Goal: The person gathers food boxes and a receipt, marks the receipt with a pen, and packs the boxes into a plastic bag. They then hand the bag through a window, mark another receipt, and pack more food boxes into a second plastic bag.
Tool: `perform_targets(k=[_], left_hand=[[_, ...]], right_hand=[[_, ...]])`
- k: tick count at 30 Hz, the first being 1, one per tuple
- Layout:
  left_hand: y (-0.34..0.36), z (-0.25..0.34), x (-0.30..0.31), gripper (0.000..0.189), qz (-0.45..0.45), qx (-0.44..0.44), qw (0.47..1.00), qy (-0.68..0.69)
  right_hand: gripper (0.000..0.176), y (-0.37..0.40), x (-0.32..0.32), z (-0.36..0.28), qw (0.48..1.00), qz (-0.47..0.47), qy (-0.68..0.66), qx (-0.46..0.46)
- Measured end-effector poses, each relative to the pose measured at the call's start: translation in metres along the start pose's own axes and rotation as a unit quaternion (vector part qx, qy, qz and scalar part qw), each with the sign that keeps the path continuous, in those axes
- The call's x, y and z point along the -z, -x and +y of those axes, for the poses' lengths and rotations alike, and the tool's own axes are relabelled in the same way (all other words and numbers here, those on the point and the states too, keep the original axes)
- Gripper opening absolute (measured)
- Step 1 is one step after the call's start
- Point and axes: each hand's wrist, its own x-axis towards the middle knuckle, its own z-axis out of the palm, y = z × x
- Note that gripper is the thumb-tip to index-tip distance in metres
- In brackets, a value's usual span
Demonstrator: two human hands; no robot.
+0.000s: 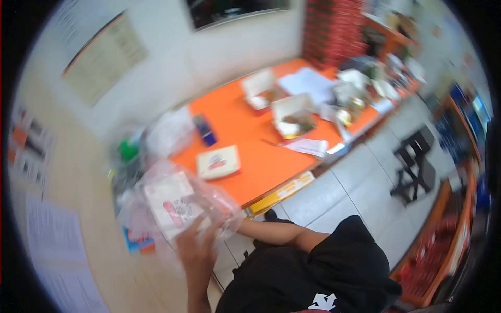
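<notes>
A clear plastic bag (148,216) hangs around a white paper food box (169,203) with red and dark print on its lid, left of the table's near corner. My left hand (198,242) is at the bag's near side, fingers bent against the plastic and blurred. From the right my forearm reaches to the bag, where my right hand (225,214) grips the plastic by the box's right side, partly veiled by it. Beyond them a similar closed food box (218,162) lies on the orange table (255,172), with a dark blue small box (204,130) behind it.
Two open food boxes (293,117) with food inside stand farther along the table, near white papers (308,83). Bags and clutter (360,88) fill its far end. Stacked red material (334,31) rises by the wall. A black folded stand (415,164) is on the tiled floor.
</notes>
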Motion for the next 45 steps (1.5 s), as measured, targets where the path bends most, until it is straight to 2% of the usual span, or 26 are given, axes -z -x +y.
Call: perform_targets(k=[3,4,5,7,8,10,12,13,15,16,18,19,23,25,28,31,35,36,37,38,39,40,41,42,44,45], left_hand=[[0.042,-0.03,-0.016,0.03,0.184,0.074,0.977,0.076],[0.055,-0.036,-0.042,0.025,0.168,0.1,0.972,0.128],[0.072,-0.043,-0.072,0.02,0.149,0.13,0.964,0.176],[0.086,-0.026,-0.096,0.024,-0.11,0.073,0.973,0.19],[0.08,-0.026,-0.089,0.024,-0.111,0.059,0.973,0.195],[0.033,-0.005,-0.037,0.033,-0.18,-0.084,0.922,0.332],[-0.009,-0.038,-0.033,0.05,-0.136,-0.17,0.901,0.376],[-0.033,-0.031,-0.044,0.054,-0.007,-0.066,0.894,0.443],[-0.086,-0.022,-0.094,0.057,0.103,0.033,0.875,0.471],[-0.105,-0.021,-0.126,0.056,0.082,0.03,0.891,0.446],[-0.123,-0.008,-0.18,0.04,0.058,0.201,0.783,0.586],[-0.134,-0.008,-0.205,0.04,0.052,0.245,0.737,0.628],[-0.142,-0.028,-0.289,0.04,-0.009,0.318,0.614,0.722],[-0.122,-0.031,-0.33,0.04,-0.039,0.371,0.555,0.744],[-0.079,-0.028,-0.375,0.04,-0.056,0.445,0.468,0.761],[-0.045,-0.024,-0.408,0.04,-0.053,0.483,0.377,0.788],[-0.011,-0.042,-0.422,0.041,-0.012,0.406,0.231,0.884],[-0.038,-0.026,-0.373,0.05,-0.022,0.516,0.365,0.775],[-0.049,-0.028,-0.34,0.059,-0.039,0.502,0.443,0.742],[-0.039,-0.038,-0.332,0.058,-0.005,0.522,0.462,0.717],[-0.031,-0.048,-0.324,0.056,0.024,0.536,0.482,0.692],[-0.029,-0.054,-0.317,0.059,0.067,0.553,0.484,0.675],[-0.03,-0.058,-0.31,0.062,0.104,0.567,0.485,0.658],[-0.035,-0.068,-0.309,0.068,0.114,0.58,0.489,0.642],[-0.056,-0.084,-0.309,0.075,0.124,0.594,0.496,0.622],[-0.072,-0.088,-0.307,0.072,0.144,0.577,0.54,0.596]], right_hand=[[0.045,0.009,0.036,0.003,0.993,0.108,0.038,-0.04],[0.045,0.015,0.051,0.002,0.989,0.142,0.01,-0.048],[0.045,0.021,0.065,0.002,0.983,0.173,-0.029,-0.056],[0.044,0.031,0.093,0.005,0.964,0.217,-0.137,-0.072],[0.044,0.035,0.111,0.004,0.948,0.232,-0.201,-0.078],[0.044,0.045,0.143,0.0,0.918,0.245,-0.3,-0.089],[0.043,0.053,0.163,0.001,0.896,0.233,-0.364,-0.099],[0.043,0.056,0.17,0.001,0.89,0.227,-0.382,-0.104],[0.043,0.06,0.177,0.005,0.882,0.202,-0.413,-0.104],[0.041,0.061,0.178,0.008,0.886,0.197,-0.398,-0.132],[0.039,0.06,0.183,0.017,0.895,0.184,-0.361,-0.187],[0.039,0.054,0.184,0.042,0.843,0.204,-0.422,-0.265],[0.029,0.064,0.215,0.135,0.911,0.084,-0.365,-0.173],[0.029,0.043,0.231,0.127,0.929,0.057,-0.302,-0.205],[0.029,-0.011,0.235,0.104,0.96,0.099,-0.128,-0.228],[0.03,-0.079,0.226,0.125,0.968,0.146,0.072,-0.19],[0.037,-0.137,0.202,0.236,0.94,-0.004,0.334,-0.065],[0.038,-0.133,0.196,0.246,0.91,-0.072,0.406,-0.039],[0.04,-0.124,0.19,0.242,0.886,-0.132,0.444,-0.014],[0.026,-0.119,0.199,0.177,0.86,-0.265,0.434,-0.027],[0.02,-0.118,0.194,0.131,0.921,-0.25,0.267,-0.133],[0.02,-0.127,0.178,0.105,0.918,-0.278,0.252,-0.128],[0.022,-0.135,0.163,0.084,0.948,-0.242,0.203,-0.045],[0.026,-0.141,0.146,0.077,0.969,-0.194,0.151,0.036],[0.034,-0.17,0.09,0.116,0.965,-0.195,0.137,0.107],[0.041,-0.183,0.06,0.156,0.945,-0.22,0.228,0.087]])
